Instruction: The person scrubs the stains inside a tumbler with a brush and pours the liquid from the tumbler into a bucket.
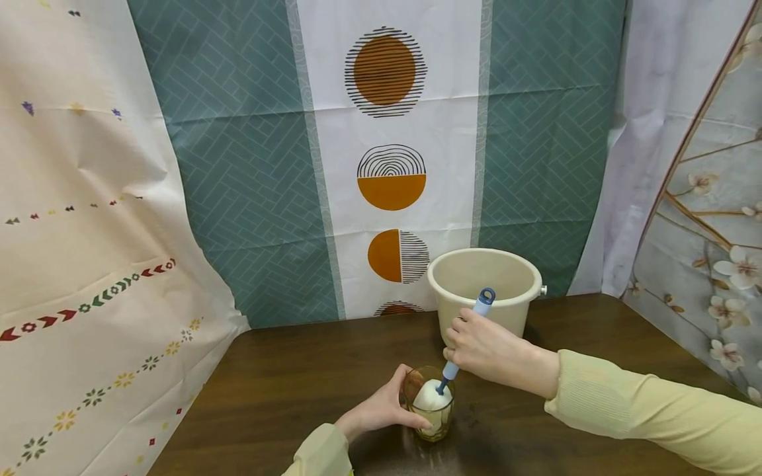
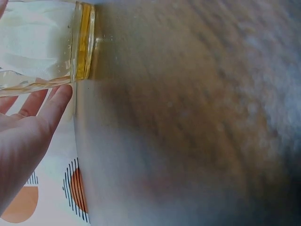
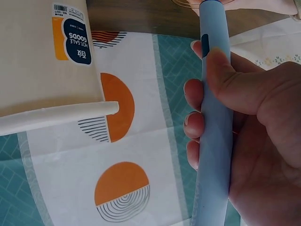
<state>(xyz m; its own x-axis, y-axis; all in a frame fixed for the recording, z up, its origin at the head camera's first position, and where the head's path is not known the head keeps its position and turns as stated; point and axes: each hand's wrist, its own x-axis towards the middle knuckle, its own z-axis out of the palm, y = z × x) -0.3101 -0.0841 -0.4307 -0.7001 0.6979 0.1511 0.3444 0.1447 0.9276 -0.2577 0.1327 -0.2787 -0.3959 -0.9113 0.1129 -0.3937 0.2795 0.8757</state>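
An amber-tinted drinking glass (image 1: 439, 428) stands upright on the table. My left hand (image 1: 381, 408) holds it from the left, thumb in front and fingers behind; the left wrist view shows fingers (image 2: 59, 106) against the wall of the glass (image 2: 83, 44). Inside the glass sits the white sponge head of a cup brush (image 1: 430, 396). Its light blue handle (image 3: 214, 146) slants up to the right, ending in a dark blue loop. My right hand (image 1: 491, 345) grips that handle, with the thumb (image 3: 221, 70) lying along it.
Behind my right hand a cream bucket (image 1: 485, 297) stands at the back of the brown table (image 1: 286, 390), with a label (image 3: 75, 40) on its side. Patterned cloths (image 1: 238, 165) hang behind the table and at both sides.
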